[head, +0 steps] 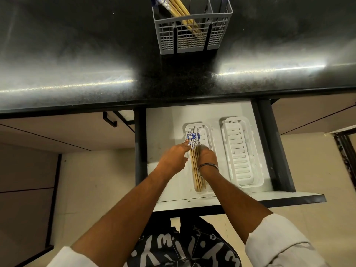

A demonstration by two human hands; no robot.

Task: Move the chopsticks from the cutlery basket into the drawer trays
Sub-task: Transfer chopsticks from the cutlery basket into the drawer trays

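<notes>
A grey cutlery basket (192, 29) stands on the black counter and holds several wooden chopsticks (178, 7) with blue-patterned tops. Below it the drawer (165, 120) is pulled out with two white trays side by side. The left tray (207, 132) holds several chopsticks (195, 166) lying lengthwise, patterned ends away from me. My left hand (174, 158) rests at that tray's left rim, fingers extended and touching the patterned ends. My right hand (207, 155) presses down on the chopsticks' middle; its fingers are blurred. The right tray (240, 151) holds nothing.
The black counter (77, 54) has a glossy front edge above the drawer. Dark drawer side rails (269, 143) run on both sides. A black cabinet handle (109, 118) sticks out at the left. Beige floor lies below.
</notes>
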